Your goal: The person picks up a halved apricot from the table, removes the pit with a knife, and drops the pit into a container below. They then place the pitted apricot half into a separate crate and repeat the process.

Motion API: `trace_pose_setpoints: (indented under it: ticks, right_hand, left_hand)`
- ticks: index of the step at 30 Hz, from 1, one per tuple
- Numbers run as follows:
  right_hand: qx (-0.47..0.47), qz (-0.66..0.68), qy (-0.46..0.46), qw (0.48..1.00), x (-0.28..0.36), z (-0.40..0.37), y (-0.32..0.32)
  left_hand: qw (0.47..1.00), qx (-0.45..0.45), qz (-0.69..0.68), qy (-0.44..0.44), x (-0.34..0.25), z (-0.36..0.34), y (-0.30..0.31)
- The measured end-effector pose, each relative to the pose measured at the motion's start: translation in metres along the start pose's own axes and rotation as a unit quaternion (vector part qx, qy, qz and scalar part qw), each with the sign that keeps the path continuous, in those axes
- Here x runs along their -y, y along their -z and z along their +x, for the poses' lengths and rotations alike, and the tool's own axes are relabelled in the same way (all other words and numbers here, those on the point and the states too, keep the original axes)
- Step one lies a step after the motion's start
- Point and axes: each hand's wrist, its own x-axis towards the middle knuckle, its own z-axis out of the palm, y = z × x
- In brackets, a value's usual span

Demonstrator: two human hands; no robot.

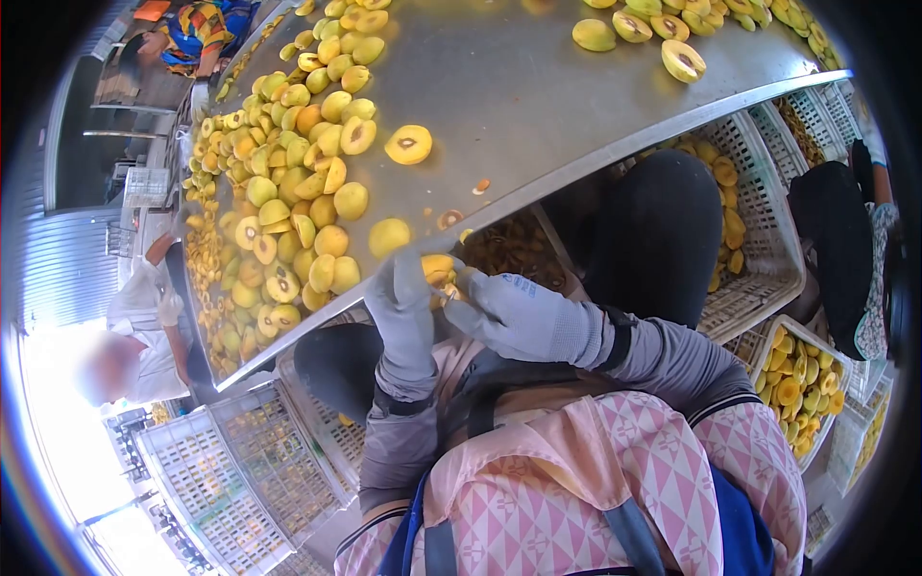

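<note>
Head view: holding a yellow fruit half (438, 268) at the near edge of the counter (538, 96) in the left hand (401, 305), grip curling shut around it. Touching it with the right hand (523, 317), that grip too hidden to tell. Judging it light, soft-fleshed and slippery where cut, so taking it by the rounded skin. Wearing grey knit gloves, working over smooth steel beside a glossy fruit heap (288, 211), above white lattice crates (768, 259).

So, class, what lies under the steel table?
Under the table, white crates hold cut yellow fruit. Dark knees and the tabletop cover much of them, so how full cannot be told.
</note>
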Motion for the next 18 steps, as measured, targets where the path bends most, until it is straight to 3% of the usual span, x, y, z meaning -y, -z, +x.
trace_pose_setpoints:
  ticks: [6,9,11,13,15,17,18]
  right_hand:
    - [-0.005,0.026,-0.014,1.0,-0.001,-0.004,-0.013]
    - [0.031,0.213,-0.091,0.972,-0.001,0.003,-0.005]
    - [0.067,0.243,-0.103,0.962,-0.001,0.004,-0.001]
    - [0.107,0.117,-0.047,0.986,-0.003,0.003,0.001]
    - [0.09,0.318,-0.156,0.931,0.001,0.012,0.006]
    - [0.08,0.411,-0.197,0.886,0.001,0.015,0.007]
    - [0.08,0.41,-0.187,0.889,0.0,0.014,0.005]
  left_hand:
    - [0.995,-0.025,-0.038,-0.089,0.011,-0.001,-0.008]
    - [0.999,0.007,-0.004,-0.036,0.001,0.0,-0.003]
    - [1.0,0.026,-0.01,-0.01,0.013,0.001,0.003]
    - [0.999,0.032,-0.015,-0.02,0.02,0.003,0.004]
    - [0.998,0.027,-0.017,-0.062,0.022,0.001,0.003]
    - [0.996,0.041,-0.05,-0.053,0.023,0.001,0.004]
    - [0.995,0.047,-0.067,-0.049,0.024,0.001,0.004]
